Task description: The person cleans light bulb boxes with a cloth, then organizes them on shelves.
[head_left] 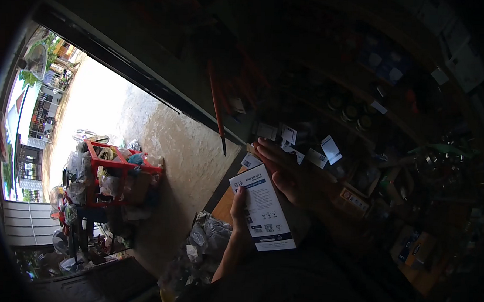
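The white box (266,211), banded in navy with small print and a QR code, tilts near the left edge of the wooden desk (224,207), pinched by the left hand (239,218). Shadow obscures the right hand (284,172); its grip I cannot tell.

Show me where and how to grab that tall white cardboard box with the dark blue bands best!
I'd take the white cardboard box with dark blue bands around the middle of its long sides. It looks long, straight and flat-faced, so it should sit nicely between thumb and fingers. Come from the right, because the left hand already grips the left edge.
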{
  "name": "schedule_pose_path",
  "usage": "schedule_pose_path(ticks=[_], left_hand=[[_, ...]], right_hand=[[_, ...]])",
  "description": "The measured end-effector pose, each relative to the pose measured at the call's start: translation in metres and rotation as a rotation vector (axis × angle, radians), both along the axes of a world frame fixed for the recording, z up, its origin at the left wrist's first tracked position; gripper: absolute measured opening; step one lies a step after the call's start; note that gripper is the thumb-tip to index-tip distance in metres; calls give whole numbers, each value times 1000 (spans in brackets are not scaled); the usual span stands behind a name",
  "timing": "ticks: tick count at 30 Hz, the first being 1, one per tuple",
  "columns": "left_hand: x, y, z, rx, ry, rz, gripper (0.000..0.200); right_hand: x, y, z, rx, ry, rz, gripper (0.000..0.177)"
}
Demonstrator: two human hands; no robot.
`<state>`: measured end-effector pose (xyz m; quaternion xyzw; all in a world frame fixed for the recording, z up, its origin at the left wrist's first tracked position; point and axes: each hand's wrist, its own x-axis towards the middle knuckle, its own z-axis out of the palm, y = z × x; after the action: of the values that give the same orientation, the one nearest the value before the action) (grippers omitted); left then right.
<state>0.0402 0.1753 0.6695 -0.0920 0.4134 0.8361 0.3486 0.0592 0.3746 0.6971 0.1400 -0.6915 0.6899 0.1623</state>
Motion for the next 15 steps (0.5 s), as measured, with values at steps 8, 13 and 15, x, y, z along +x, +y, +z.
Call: schedule_pose_path(ticks=[8,13,15], left_hand=[[-28,-12,-19,272,-115,127,57],[-12,-3,-26,221,-212,126,57],[-17,-4,-27,224,-82,134,57]], right_hand=[[26,-7,15,531,117,181,55],[-7,10,8,369,-49,-67,48],[-5,-11,-16,218,-166,-189,47]])
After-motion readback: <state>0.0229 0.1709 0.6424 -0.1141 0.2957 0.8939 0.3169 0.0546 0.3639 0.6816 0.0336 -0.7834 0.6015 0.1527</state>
